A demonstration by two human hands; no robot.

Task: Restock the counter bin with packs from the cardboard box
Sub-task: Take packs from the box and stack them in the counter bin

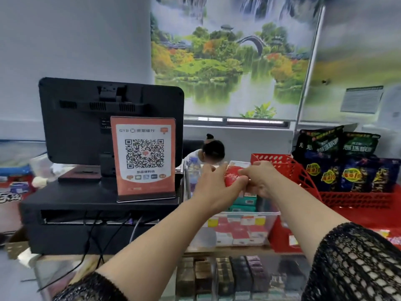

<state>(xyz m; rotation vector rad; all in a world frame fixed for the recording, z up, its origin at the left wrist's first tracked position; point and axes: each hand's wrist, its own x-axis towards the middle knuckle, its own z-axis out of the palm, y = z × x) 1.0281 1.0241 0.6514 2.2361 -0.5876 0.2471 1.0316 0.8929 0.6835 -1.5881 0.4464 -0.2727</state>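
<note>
Fingers of L hand [213, 185] & R hand [263, 180] clamp glossy red pack [233, 177] (boxy) over clear plastic bin [249, 213].

Head cam only: 1 wide-angle view, from your eye level.
It faces fwd & down over the surface [227, 249]. Your left hand [213, 183] & right hand [263, 181], both pinching a red pack [233, 178], sit mid-frame at arm's reach. Forearms run in from the bottom edge. Painted blind [227, 61] fills the far top.
</note>
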